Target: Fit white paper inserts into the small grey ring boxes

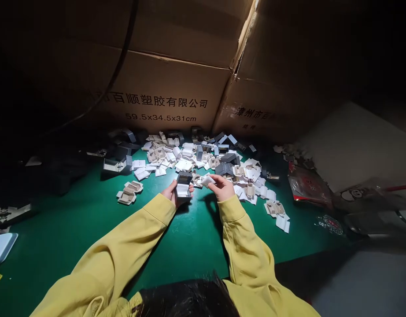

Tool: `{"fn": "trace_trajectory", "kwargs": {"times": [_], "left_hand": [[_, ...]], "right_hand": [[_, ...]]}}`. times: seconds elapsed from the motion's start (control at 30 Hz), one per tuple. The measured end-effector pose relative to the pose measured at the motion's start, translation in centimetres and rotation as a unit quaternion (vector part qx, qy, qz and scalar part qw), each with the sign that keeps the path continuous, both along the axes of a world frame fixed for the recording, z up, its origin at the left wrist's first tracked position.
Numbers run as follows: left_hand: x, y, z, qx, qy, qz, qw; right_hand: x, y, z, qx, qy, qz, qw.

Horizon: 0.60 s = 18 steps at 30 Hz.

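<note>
My left hand (171, 192) is wrapped round a small dark grey hinged box (183, 185), its lid raised and a white lining showing inside. Just to the right, my right hand (223, 187) pinches a small white folded card insert (208, 181) between thumb and fingers, a little apart from the box. Beyond both hands spreads a heap of white and beige card inserts (186, 151). Several more dark boxes lie among them, such as an open one (117, 164) at the left and a dark grey one (224, 168) behind my right hand.
Large cardboard cartons (163, 83) wall off the back of the green table (186, 237). Loose folded inserts lie at the left (129, 192) and right (275, 209). A clear plastic bag with red print (308, 182) lies at the right. A white-edged object (5, 247) sits at the left edge.
</note>
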<state>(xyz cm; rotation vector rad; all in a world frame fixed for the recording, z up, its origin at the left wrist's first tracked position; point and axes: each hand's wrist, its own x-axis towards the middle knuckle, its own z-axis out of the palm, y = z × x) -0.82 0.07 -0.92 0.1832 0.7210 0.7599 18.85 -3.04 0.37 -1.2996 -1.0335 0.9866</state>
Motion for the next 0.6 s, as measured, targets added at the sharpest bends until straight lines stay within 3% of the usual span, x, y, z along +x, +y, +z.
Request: {"fn": "trace_trajectory", "kwargs": {"times": [0.17,0.3,0.47,0.6], "left_hand": [[-0.3,-0.6,-0.9,0.021,-0.089,-0.070,0.993],[-0.6,-0.6,-2.3,0.065,-0.122,-0.097,0.986],[-0.7,-0.4,-3.3,0.093,-0.116,-0.118,0.982],[-0.3,-0.7,-2.3,0.062,-0.065,-0.112,0.990]], "right_hand": [[-0.4,-0.1,0.0,-0.023,0.061,0.034,0.997],[-0.7,-0.3,0.0,0.006,0.064,0.023,0.998],[-0.7,-0.5,-0.3,0.121,-0.094,-0.033,0.988],[-1.1,-0.7,0.1,0.238,-0.259,-0.038,0.935]]}}
